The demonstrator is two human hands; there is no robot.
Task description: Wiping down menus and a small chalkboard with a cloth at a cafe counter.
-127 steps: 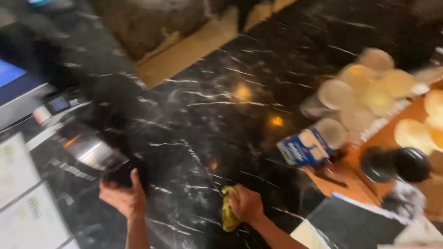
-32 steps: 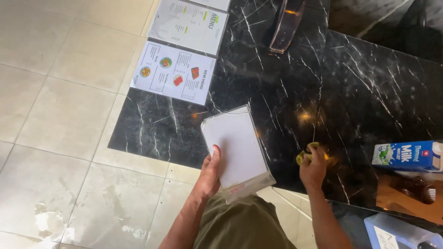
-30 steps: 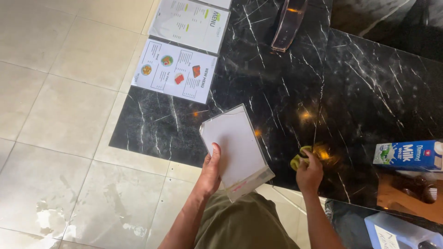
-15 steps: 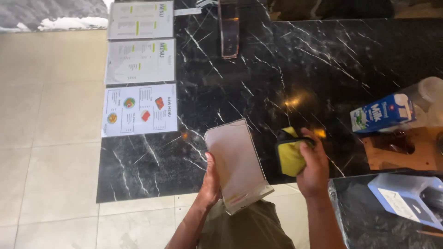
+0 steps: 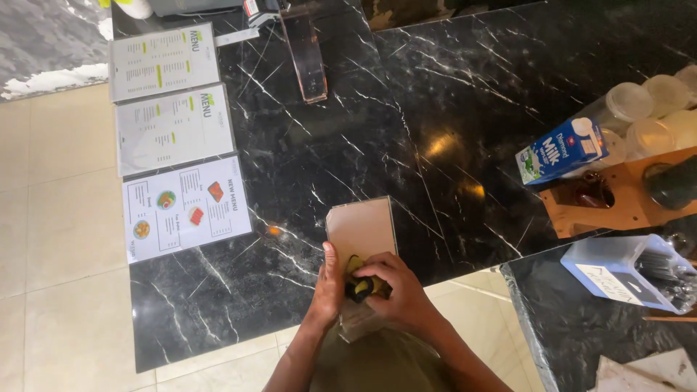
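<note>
While my left hand (image 5: 328,290) steadies the clear rectangular acrylic sign holder (image 5: 361,239) by its left edge, thumb laid flat along the side and fingers curled behind it, my right hand (image 5: 396,287) is closed around a crumpled yellow cloth (image 5: 357,279) and presses it against the lower part of the holder's face. The holder is tilted up toward me over the near edge of the black marble counter with white veins (image 5: 377,131).

At the far right, a blue and white milk carton (image 5: 563,151) lies tipped against a cluster of clear plastic jars with pale lids (image 5: 650,109); I cannot see what the jars hold. Just below them a wooden tray (image 5: 610,207) carries a dark round object that may be a lid or a cup, too dim to tell. A pale blue plastic box (image 5: 617,272) on the lower counter holds what looks like cutlery, though it is cut off at the frame's right edge.

Three laminated menu sheets (image 5: 174,131) lie in a column along the counter's left side. A second clear acrylic stand (image 5: 305,54) sits at the far end. The cloth is mostly hidden under my fingers, and the bottom of the holder disappears behind my wrists.
</note>
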